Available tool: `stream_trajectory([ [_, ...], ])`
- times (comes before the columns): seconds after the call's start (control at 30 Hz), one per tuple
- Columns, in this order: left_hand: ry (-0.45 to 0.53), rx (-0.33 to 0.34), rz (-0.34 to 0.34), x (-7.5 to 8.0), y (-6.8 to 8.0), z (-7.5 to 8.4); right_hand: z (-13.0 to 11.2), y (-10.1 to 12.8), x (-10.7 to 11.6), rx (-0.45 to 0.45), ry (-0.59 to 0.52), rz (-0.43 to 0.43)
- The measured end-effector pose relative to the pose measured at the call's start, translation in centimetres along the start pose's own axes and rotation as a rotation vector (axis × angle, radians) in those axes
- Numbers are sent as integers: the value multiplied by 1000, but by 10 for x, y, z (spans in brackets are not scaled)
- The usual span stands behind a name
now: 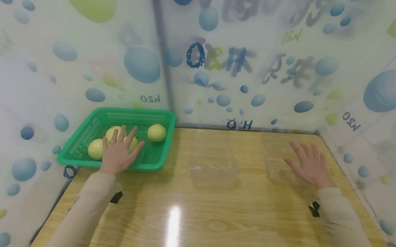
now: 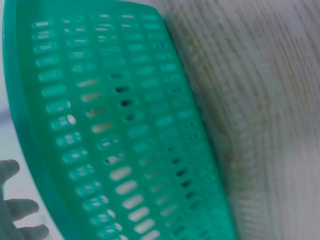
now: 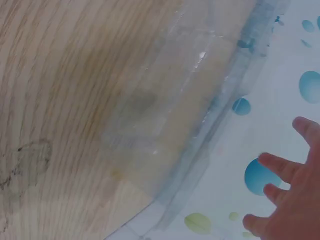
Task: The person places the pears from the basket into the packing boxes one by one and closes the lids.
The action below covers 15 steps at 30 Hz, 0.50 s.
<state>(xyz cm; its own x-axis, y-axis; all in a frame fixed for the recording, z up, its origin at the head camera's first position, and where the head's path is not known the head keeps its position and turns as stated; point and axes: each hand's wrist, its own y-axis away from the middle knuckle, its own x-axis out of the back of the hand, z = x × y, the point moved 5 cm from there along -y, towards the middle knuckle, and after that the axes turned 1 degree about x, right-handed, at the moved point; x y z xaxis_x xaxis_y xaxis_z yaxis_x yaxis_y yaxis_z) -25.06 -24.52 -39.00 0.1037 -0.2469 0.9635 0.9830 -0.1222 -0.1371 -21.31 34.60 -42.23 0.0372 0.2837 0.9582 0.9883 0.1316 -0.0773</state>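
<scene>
A green plastic basket point(image 1: 153, 166) with slotted walls stands at the back left of the table. Several pale yellow-green round fruits point(image 1: 157, 133) lie inside it; their exact kind is hard to tell. My left hand point(image 1: 118, 153) is spread over the basket's front rim and hides part of the fruits; it holds nothing. In the left wrist view the basket's slotted wall point(image 2: 115, 130) fills most of the picture. On the right, my right hand point(image 1: 310, 165) hovers with fingers spread above a clear plastic container point(image 1: 278, 164), gripping nothing.
Another clear plastic container point(image 1: 214, 166) stands on the wooden table point(image 1: 221, 217), right of the basket. Patterned sheets point(image 1: 210, 90) with blue and green dots close off the back and both sides. A bright reflection lies near the table's front.
</scene>
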Motion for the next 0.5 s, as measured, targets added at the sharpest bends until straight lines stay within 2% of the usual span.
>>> stream_trajectory([
  [0.1,14,-48,64,7,1,15,-11,-2,3,62,5,36],
  [0.2,39,-115,158,14,4,36,-23,-3,6,104,-13,67],
  [0.4,112,-348,377,21,18,89,-42,6,11,178,-88,133],
  [0.5,123,-428,442,18,28,112,-52,10,8,238,-89,168],
])
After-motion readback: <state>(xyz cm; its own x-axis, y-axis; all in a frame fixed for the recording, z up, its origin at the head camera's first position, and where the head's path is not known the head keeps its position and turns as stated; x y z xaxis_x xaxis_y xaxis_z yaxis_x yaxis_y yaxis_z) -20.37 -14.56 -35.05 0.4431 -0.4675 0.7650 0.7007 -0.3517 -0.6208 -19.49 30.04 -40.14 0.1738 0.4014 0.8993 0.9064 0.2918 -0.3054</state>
